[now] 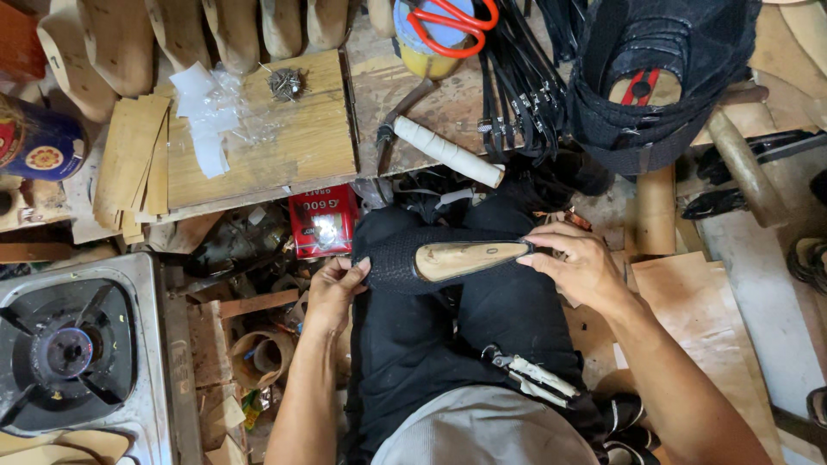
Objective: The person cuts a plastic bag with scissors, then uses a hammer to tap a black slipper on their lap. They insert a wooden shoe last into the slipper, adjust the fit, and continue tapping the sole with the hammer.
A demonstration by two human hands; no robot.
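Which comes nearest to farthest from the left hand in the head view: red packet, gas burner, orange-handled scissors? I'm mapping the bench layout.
From the left hand:
1. Red packet, just above the hand at the bench edge.
2. Gas burner, far off to the left, low in the picture.
3. Orange-handled scissors, at the top edge, on a yellow tin.

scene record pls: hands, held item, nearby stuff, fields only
left hand: grips toe end of shoe upper
right hand: holds heel end
held: black upper over wooden last, lying across lap
lap: pliers
bench: hammer, scissors, nails, black straps
left of person: gas stove
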